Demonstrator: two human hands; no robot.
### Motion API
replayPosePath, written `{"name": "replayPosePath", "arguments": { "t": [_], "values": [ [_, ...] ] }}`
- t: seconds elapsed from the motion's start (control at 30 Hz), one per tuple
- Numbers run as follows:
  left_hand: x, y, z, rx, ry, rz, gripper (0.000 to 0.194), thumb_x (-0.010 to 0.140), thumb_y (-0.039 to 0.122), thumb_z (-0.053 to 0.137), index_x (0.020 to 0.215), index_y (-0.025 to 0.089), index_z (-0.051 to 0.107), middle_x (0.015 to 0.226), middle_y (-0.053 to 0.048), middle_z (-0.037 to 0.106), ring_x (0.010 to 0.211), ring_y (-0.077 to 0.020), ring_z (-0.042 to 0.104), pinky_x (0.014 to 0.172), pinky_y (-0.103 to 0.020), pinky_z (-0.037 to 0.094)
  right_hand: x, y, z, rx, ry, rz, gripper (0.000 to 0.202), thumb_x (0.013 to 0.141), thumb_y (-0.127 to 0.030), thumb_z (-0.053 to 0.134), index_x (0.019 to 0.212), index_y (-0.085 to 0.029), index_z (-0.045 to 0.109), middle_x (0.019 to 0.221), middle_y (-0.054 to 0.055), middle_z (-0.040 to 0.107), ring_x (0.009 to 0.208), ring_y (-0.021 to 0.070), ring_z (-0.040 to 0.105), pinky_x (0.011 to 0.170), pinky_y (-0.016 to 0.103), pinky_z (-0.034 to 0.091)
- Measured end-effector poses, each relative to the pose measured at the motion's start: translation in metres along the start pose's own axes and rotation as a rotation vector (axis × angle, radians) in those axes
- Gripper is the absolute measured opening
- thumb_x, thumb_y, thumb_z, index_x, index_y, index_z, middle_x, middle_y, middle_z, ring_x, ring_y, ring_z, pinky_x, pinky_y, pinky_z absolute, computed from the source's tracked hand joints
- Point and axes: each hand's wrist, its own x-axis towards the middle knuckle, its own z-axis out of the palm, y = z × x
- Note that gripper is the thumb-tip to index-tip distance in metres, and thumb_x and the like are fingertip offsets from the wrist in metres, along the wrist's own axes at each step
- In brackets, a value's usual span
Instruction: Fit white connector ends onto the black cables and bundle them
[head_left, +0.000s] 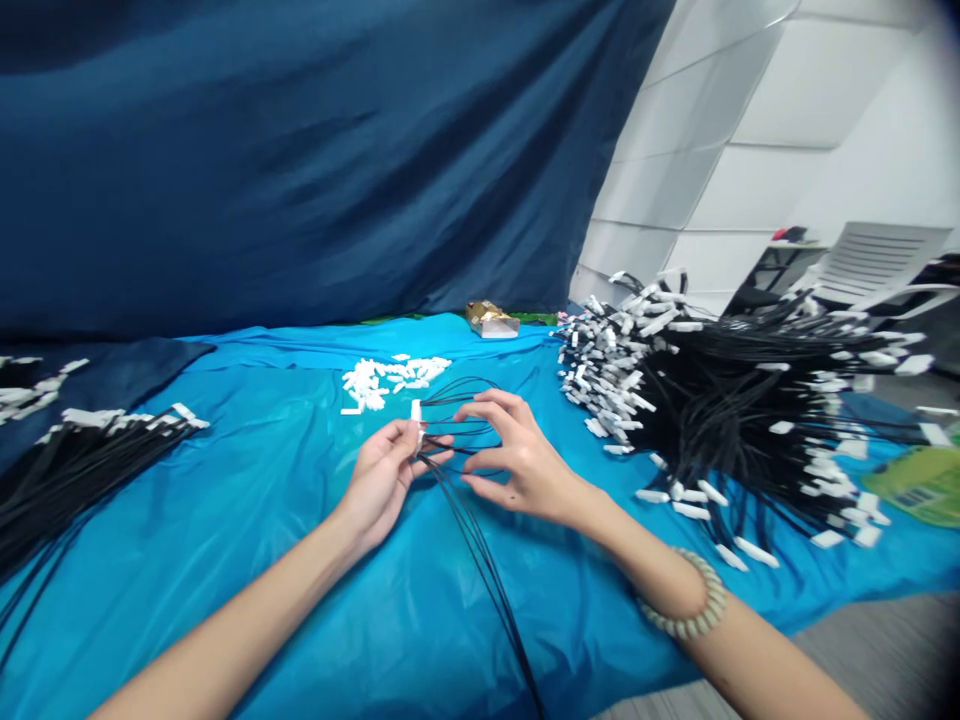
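Note:
Between the thumb and fingers of my left hand [386, 477] is a white connector [417, 412], held upright. Black wires [480, 545] run from it, some looping right toward my right hand and others hanging down to the front edge. My right hand [514, 455] is just right of the connector among the looping wires, its fingers curved and apart; whether a wire is pinched there is too small to tell. Beyond my hands, a loose pile of small white connectors [367, 380] lies on the blue cloth [300, 570].
A large heap of black cables with white ends [697, 400] fills the right side. More such cables [97, 465] lie at the left. A small open box [491, 321] stands at the back, and a green-yellow bag [919, 485] lies far right.

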Motion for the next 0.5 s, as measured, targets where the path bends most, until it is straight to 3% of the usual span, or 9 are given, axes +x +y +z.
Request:
{"name": "replayPosePath", "arguments": {
  "t": [0.23,0.5],
  "values": [
    [0.002,-0.002,-0.004,-0.017,-0.005,-0.071,0.010,0.077,0.021,0.051,0.073,0.012,0.050,0.076,-0.007,0.062,0.078,-0.0169,0.061,0.074,-0.036,0.050,-0.002,0.002,0.004,-0.093,0.088,0.023,0.015,0.078,-0.025,0.052,0.068,-0.018,0.061,0.113,0.005,0.046,0.112,0.0237,0.031,0.089,0.042,0.032],
    [0.007,-0.002,-0.006,-0.046,0.058,-0.120,0.010,0.079,0.019,0.048,0.079,0.010,0.053,0.074,-0.008,0.062,0.073,-0.0153,0.060,0.069,-0.032,0.051,-0.005,0.001,0.015,-0.189,0.129,-0.040,0.015,0.081,-0.021,0.050,0.069,-0.016,0.058,0.109,0.003,0.052,0.109,0.0209,0.037,0.087,0.039,0.033]
  ]
}}
